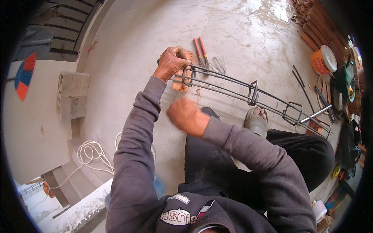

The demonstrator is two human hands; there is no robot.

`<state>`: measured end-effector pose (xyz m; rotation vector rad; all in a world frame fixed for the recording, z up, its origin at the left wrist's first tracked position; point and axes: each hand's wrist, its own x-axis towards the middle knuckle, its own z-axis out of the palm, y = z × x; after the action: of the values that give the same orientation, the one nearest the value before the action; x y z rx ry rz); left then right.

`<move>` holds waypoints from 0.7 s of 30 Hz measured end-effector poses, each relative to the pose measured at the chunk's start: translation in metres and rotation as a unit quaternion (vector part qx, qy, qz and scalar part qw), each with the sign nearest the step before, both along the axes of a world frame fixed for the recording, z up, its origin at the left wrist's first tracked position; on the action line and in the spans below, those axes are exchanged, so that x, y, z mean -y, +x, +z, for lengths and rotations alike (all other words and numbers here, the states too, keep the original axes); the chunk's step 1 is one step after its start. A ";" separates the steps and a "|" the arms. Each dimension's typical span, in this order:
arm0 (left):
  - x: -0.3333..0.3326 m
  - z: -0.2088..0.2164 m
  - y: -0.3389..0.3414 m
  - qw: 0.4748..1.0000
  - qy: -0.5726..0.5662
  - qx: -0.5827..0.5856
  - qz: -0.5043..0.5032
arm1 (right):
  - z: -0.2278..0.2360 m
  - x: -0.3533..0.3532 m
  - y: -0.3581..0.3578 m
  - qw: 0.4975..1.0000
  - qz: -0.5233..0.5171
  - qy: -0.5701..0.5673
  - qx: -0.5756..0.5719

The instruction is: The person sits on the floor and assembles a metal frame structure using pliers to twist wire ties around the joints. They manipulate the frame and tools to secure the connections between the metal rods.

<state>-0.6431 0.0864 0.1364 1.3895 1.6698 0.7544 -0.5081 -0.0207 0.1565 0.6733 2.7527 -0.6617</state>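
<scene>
A long, narrow rebar cage (254,93) of thin dark bars with bent stirrups stretches from centre to right. My left hand (173,62) is closed in a pinch on its left end, by the last stirrup. Under that end lies an orange-brown brick (181,87). Nearer to me, below the brick, my right hand (187,116) is curled into a fist and smeared by motion. Whatever may be inside the fist is hidden. Red-handled pincers (203,48) lie on the floor just beyond the cage, beside a small bundle of thin wire (219,65).
The cage's right end rests near another brick (314,127). My sandalled foot (256,121) is beside the cage. At right stand a yellow-orange bucket (321,62) and stacked tiles (316,29). Concrete blocks (73,95) and a coiled white cable (92,152) lie at left, near steps.
</scene>
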 end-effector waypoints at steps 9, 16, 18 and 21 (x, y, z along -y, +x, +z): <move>-0.001 -0.009 0.000 1.000 0.019 -0.005 0.002 | -0.106 -0.056 0.042 0.892 -0.337 0.137 -0.269; 0.008 -0.004 -0.003 0.998 0.034 -0.047 0.007 | -0.104 -0.057 0.048 0.918 -0.298 0.065 -0.253; 0.006 -0.005 -0.002 0.998 0.038 -0.053 0.005 | -0.105 -0.055 0.045 0.906 -0.291 0.117 -0.285; 0.004 -0.012 -0.002 0.999 0.038 -0.027 0.007 | -0.106 -0.057 0.039 0.890 -0.317 0.135 -0.298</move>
<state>-0.6449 0.0820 0.1248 1.4657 1.7095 0.8019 -0.4687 0.0361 0.0503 1.7402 3.2009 -0.6945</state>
